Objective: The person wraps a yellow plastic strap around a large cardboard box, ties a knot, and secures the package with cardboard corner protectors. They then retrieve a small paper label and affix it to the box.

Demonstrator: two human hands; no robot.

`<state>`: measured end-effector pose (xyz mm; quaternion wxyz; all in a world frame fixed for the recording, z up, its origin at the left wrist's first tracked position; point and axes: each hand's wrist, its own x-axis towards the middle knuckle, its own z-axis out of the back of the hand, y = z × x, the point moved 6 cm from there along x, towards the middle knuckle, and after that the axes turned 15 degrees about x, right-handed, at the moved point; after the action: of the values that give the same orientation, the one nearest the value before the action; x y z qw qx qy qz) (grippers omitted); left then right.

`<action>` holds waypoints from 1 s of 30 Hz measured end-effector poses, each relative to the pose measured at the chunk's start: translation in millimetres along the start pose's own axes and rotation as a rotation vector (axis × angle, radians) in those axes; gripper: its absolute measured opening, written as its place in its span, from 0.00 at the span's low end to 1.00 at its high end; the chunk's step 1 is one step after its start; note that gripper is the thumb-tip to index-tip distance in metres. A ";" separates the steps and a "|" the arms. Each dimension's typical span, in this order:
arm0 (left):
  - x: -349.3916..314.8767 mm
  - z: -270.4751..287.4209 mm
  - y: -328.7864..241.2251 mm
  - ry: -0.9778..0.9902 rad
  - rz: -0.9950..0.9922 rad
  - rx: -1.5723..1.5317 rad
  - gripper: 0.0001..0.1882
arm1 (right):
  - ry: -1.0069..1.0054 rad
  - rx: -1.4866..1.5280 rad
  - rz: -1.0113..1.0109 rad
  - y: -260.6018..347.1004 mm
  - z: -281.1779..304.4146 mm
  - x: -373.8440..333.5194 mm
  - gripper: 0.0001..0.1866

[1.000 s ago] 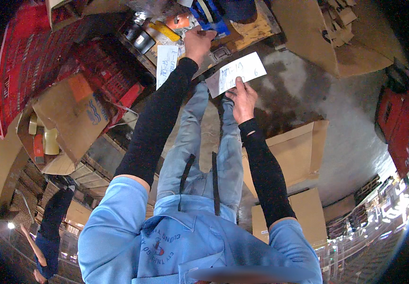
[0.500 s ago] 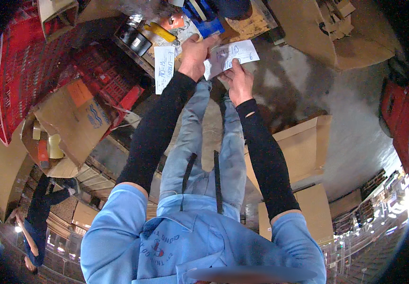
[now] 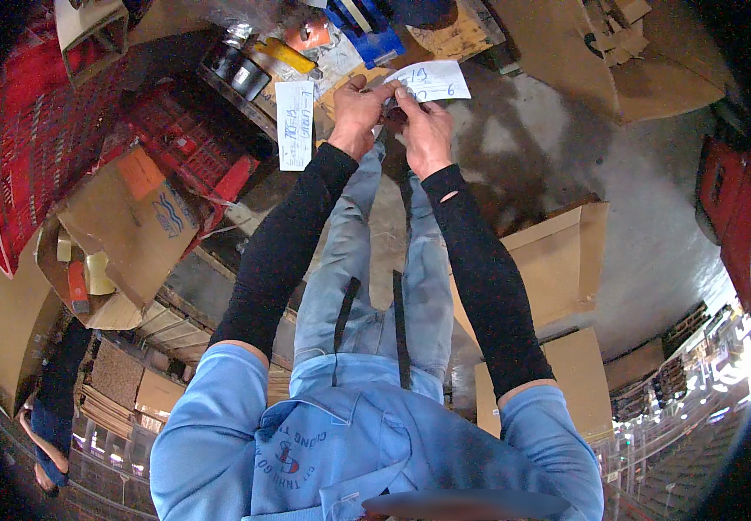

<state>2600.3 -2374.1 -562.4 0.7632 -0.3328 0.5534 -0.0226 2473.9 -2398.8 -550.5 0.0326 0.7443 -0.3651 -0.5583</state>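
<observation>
A white paper slip with blue handwriting (image 3: pixel 438 80) is pinched between my two hands, and its right part sticks out past the fingers. My left hand (image 3: pixel 359 115) is closed, with thumb and fingertips at the slip's left end. My right hand (image 3: pixel 425 130) is closed too, its thumb pressed against the paper close to the left thumb. The slip's lower left part is mostly hidden by my fingers. Just left of my left hand, a second handwritten slip (image 3: pixel 296 126) lies at the edge of the cluttered work surface.
On the work surface are a blue metal fixture (image 3: pixel 373 35), a yellow-handled tool (image 3: pixel 287 56) and a black cylindrical part (image 3: pixel 249 78). Red plastic crates (image 3: pixel 186 143) and an open carton (image 3: pixel 123 221) stand left. Cardboard (image 3: pixel 558 260) lies right. Another person (image 3: pixel 54 417) is at lower left.
My hands have come closer together on the slip, the right one moving up and left. The slip's visible part has shifted upward. The other person at lower left has changed posture.
</observation>
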 end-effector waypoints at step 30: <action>11.8 4.9 -30.6 0.127 -0.147 0.068 0.25 | -0.055 -0.100 -0.033 10.2 -0.6 -15.5 0.13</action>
<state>2619.3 -2400.2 -555.0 0.7338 -0.3444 0.5735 -0.1180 2467.6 -2397.5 -533.1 0.0506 0.7321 -0.3249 -0.5966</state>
